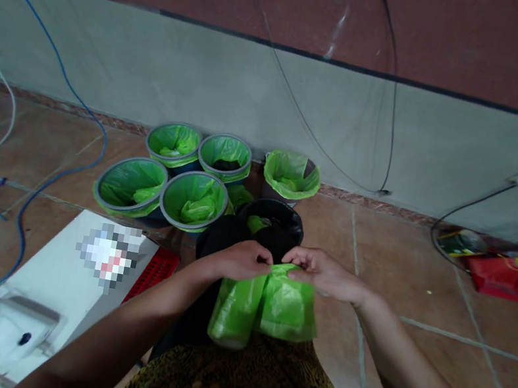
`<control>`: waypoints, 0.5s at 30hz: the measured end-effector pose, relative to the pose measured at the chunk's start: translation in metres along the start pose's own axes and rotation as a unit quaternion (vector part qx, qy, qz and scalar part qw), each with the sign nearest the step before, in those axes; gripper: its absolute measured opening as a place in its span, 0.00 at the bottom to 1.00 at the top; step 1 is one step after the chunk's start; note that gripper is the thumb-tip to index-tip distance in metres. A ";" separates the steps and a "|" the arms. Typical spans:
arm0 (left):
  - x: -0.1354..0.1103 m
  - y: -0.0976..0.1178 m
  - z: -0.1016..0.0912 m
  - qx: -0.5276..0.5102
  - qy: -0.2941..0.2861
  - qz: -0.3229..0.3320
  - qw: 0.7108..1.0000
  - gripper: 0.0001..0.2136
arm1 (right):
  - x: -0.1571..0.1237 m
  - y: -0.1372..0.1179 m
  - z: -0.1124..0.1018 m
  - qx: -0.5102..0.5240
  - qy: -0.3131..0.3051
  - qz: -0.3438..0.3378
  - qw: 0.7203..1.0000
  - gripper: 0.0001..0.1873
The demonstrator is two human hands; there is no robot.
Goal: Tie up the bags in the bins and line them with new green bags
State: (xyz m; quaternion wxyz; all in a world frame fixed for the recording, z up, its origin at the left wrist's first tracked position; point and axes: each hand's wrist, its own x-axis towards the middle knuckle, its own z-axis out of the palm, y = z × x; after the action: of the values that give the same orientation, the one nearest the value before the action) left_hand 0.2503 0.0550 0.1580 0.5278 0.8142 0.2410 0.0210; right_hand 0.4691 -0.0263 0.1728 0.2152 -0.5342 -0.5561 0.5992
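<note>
My left hand (247, 260) is closed around the top of a roll of green plastic bags (234, 313), held upright over my lap. A green plastic bag (289, 310) hangs from my right hand (315, 271), its upper edge pinched between thumb and fingers. The bag's top reaches across to the roll; whether the two are still joined is hard to see. Just beyond my hands stands a black bin (292, 217) with a bit of green plastic inside, partly hidden by my dark-clothed knees.
Several bins with green liners, including one grey-rimmed bin (193, 201), stand before the wall. Near the wall is another lined bin (291, 174). A white box (57, 282) and red basket (152, 275) lie left. A blue cable (29, 207) crosses the floor; a red dustpan (502, 276) is right.
</note>
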 end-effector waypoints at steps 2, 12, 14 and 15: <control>-0.001 0.000 -0.003 -0.037 -0.003 0.013 0.999 0.11 | 0.003 -0.003 0.003 -0.012 -0.022 -0.010 1.000 0.15; 0.007 -0.001 -0.003 -0.119 -0.029 0.026 0.992 0.12 | 0.010 0.001 -0.002 0.000 -0.044 -0.022 0.999 0.19; 0.009 -0.001 -0.003 -0.124 -0.032 0.025 0.992 0.12 | 0.010 0.002 -0.002 0.004 -0.038 -0.020 0.999 0.20; 0.009 -0.002 -0.002 -0.124 -0.032 0.023 0.991 0.12 | 0.010 0.002 -0.002 0.003 -0.034 -0.021 0.999 0.20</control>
State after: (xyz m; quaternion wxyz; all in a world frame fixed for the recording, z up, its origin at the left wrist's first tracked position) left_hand 0.2573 0.0615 0.1553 0.6317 0.7479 0.2007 0.0362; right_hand 0.4684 -0.0176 0.1675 0.2098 -0.5011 -0.5727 0.6140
